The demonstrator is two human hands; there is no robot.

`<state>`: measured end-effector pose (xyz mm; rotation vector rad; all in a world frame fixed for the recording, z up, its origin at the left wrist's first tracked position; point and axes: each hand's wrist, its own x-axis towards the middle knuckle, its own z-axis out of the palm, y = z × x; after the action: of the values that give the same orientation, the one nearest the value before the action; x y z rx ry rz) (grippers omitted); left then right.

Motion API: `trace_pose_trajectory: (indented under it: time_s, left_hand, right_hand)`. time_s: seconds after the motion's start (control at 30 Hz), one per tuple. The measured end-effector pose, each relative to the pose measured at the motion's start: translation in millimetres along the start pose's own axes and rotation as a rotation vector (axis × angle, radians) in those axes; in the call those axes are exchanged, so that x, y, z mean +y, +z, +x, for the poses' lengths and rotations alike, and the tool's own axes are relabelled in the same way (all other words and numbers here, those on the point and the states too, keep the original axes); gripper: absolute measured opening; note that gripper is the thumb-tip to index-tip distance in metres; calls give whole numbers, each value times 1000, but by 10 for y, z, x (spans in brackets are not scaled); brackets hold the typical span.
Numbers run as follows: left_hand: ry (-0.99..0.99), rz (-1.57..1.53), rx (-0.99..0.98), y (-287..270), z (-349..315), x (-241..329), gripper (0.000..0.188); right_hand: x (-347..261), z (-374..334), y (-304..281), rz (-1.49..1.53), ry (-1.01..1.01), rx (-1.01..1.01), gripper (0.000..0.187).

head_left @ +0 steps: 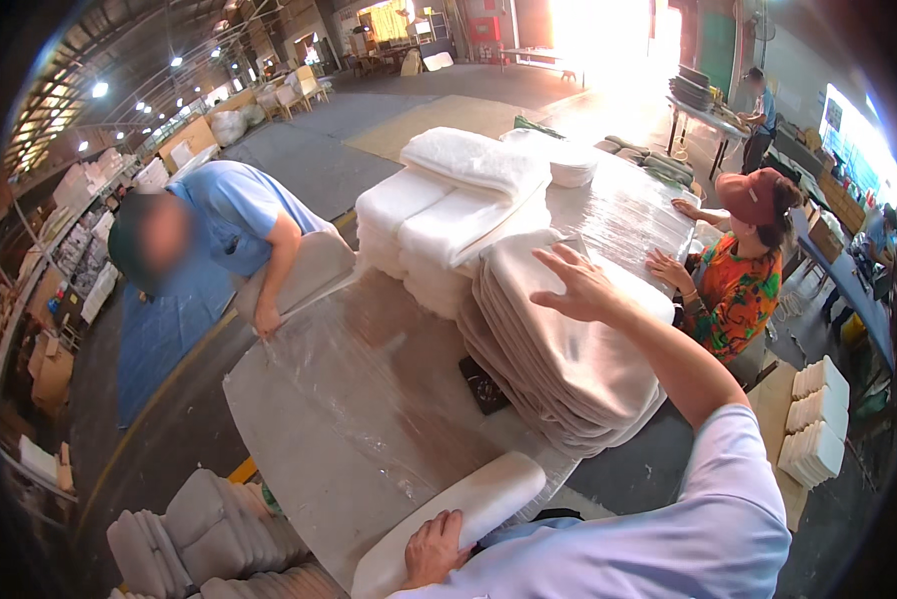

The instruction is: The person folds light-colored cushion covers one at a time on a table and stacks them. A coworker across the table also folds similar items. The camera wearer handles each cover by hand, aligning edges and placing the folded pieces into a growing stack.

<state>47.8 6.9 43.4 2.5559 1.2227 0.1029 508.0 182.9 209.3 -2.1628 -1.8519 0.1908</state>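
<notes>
At the near edge of a plastic-covered table, my left hand is closed on a long cream pad that lies close to my body. Its fingers lie over the pad's near side, and its underside is hidden. My right arm reaches forward, and my right hand hangs open, fingers spread, above a tall stack of beige cushion pads. Whether its fingertips touch the stack, I cannot tell. Behind that stack rises a pile of fluffy white padding. A small dark square item sits beside the beige stack.
Across the table's left side, a person in a blue shirt handles a beige pad. At right, another person in a red cap rests both hands on the plastic. Grey pads are stacked lower left; white pads stand at right.
</notes>
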Motion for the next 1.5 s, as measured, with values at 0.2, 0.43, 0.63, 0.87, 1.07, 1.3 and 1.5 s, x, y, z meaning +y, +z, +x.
trace_pose_trajectory:
  time_s: [0.2,0.43,0.63,0.87,1.07,1.3,1.5]
  left_hand:
    - [-56,-44,-18,-151,-9,60,74]
    - [-105,-36,30,-16,-80,54,66]
    - [-81,-24,-34,-3,91,30,68]
    - [-113,-17,47,1,-45,37,60]
    - [-31,-70,-6,-334,123,120,66]
    - [-69,-42,-25,-481,221,42,56]
    - [-34,-37,-41,-591,213,-24,54]
  right_hand:
    - [-113,520,914,43,-78,-8,92]
    - [-72,507,1766,-25,-130,-38,82]
    - [182,431,1397,2,-94,-111,88]
    - [-237,-651,907,-61,-156,-243,98]
    - [51,-1058,1179,62,-82,-204,96]
    - [-111,-823,1043,144,14,-122,79]
    - [-177,-825,1165,130,31,-44,47]
